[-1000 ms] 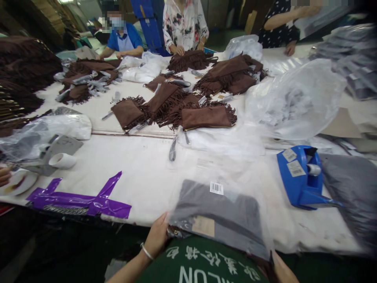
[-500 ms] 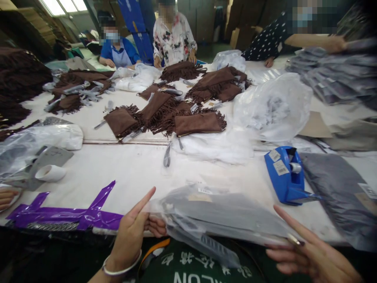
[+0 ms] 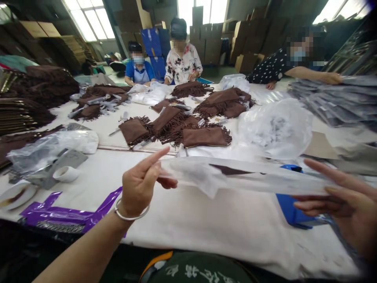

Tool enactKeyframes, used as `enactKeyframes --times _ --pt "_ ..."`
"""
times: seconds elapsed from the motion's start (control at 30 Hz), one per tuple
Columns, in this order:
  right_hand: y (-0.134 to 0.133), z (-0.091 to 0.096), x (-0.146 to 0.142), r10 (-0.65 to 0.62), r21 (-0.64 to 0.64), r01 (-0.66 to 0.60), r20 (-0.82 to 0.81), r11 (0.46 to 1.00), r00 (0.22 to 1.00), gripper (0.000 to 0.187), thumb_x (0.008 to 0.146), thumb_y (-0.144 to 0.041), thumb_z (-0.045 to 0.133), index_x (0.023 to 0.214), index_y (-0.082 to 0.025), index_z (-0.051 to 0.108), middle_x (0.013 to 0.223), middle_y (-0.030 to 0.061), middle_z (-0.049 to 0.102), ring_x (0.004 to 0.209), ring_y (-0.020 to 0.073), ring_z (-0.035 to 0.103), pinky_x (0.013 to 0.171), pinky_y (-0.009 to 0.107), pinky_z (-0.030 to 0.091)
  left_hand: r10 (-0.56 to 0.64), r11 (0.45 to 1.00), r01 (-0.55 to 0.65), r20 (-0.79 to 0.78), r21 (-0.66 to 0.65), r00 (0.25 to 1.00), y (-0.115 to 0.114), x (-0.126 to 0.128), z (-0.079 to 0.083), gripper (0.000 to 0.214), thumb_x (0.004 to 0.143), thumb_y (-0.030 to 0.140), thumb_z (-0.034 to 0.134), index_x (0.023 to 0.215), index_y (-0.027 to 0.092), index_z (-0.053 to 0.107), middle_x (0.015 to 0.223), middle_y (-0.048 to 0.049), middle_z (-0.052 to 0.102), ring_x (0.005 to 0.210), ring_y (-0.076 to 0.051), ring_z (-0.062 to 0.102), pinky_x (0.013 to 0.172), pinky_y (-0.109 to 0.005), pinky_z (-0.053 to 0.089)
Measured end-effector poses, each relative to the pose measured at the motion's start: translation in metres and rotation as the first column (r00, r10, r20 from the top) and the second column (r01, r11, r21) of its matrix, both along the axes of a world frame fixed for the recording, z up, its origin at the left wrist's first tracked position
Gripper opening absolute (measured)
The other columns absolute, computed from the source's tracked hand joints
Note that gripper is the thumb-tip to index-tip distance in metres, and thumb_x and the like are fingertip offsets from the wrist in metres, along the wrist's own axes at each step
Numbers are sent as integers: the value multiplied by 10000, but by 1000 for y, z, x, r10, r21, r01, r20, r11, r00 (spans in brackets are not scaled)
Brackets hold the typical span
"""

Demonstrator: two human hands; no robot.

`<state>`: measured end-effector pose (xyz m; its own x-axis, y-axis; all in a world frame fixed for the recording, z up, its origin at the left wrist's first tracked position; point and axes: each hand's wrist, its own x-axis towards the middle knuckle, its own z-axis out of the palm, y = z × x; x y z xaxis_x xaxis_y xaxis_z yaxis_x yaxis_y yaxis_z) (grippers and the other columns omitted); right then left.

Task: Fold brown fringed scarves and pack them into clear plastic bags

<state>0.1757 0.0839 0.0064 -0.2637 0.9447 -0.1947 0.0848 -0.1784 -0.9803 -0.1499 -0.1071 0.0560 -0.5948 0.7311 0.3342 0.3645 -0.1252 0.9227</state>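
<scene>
My left hand [image 3: 138, 184] and my right hand [image 3: 343, 202] hold a translucent plastic bag [image 3: 235, 177] stretched flat between them above the white-covered table [image 3: 206, 232]. My left hand pinches one end, with its index finger pointing up. The fingers of my right hand curl around the other end. A dark sliver shows through the bag, but I cannot tell what it is. The bag covers most of a blue tape dispenser [image 3: 290, 208], which lies below it.
Brown fringed suede pouches [image 3: 206, 137] lie in piles across the table. Purple plastic strips [image 3: 70, 214] and a white tape roll [image 3: 66, 174] sit at the left. Grey packaged goods [image 3: 332, 102] are stacked at the right. Several co-workers stand beyond the table.
The view has tilted upward. My hands have risen and drawn the bag taut, and the grey packet seen in it earlier no longer shows. The tape dispenser is now mostly covered.
</scene>
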Motion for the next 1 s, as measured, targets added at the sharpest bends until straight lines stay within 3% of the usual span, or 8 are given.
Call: enactKeyframes --times 0.2,0.33,0.47,0.53,0.67,0.73,0.9,1.0 --pt "-47 -116 14 118 -309 -113 -2 944 993 633 777 -397 531 1362 -204 384 822 118 721 674 244 686 535 315 557 -233 851 201 -4 -485 973 -62 9 -130 515 874 172 355 1388 136 346 653 -6 687 568 -122 654 592 -237 554" --pt "-81 -172 16 84 -454 -75 1 888 996 647 782 -361 526 1385 -214 343 750 74 711 691 214 685 548 268 536 -353 670 25 -288 -742 890 -87 20 -186 565 841 131 401 1397 205 334 718 -14 669 650 -155 635 680 -291 533" --pt "-110 -168 15 58 -273 -45 40 961 998 652 818 -479 509 1400 -254 317 612 -5 661 512 157 621 515 262 531 -426 727 -110 -570 -678 702 -83 26 -184 648 780 112 519 1392 226 340 990 -82 613 930 -233 565 828 -404 497" --pt "-123 -150 1 276 -162 -260 86 952 957 540 836 -492 492 1321 -257 459 722 25 699 624 177 658 633 305 563 -413 795 -90 -643 -600 645 -72 26 -178 590 764 98 549 1329 224 438 1119 -102 568 1075 -264 491 925 -456 446" --pt "-146 -125 -62 792 110 -837 278 536 543 336 892 -413 439 1150 -295 619 1289 36 561 1211 218 490 1058 407 361 -302 903 -37 -692 -429 656 -49 28 -176 331 841 118 504 1151 197 588 1266 -95 527 1241 -255 386 1024 -461 374" --pt "-150 -134 -101 728 267 -865 467 425 502 406 903 -360 420 1287 -258 501 1387 55 456 1293 214 391 1082 419 324 -246 928 -44 -695 -371 676 -45 30 -177 302 876 135 476 1151 198 584 1278 -87 536 1257 -235 392 1047 -471 348" --pt "-130 -184 -164 164 459 -798 818 391 551 469 864 -157 411 1330 -194 446 1379 112 454 1296 258 381 1056 469 338 -202 959 -40 -779 -279 594 -62 31 -183 403 867 75 426 1244 187 509 1351 -102 484 1330 -245 329 1114 -582 144" --pt "-103 -198 -167 76 502 -798 829 332 553 550 850 -87 362 1361 -292 387 1457 29 342 1349 248 284 1069 492 291 -214 959 -40 -809 -281 548 -75 26 -195 485 830 -3 368 1274 158 479 1352 -121 479 1348 -249 298 1111 -600 140"
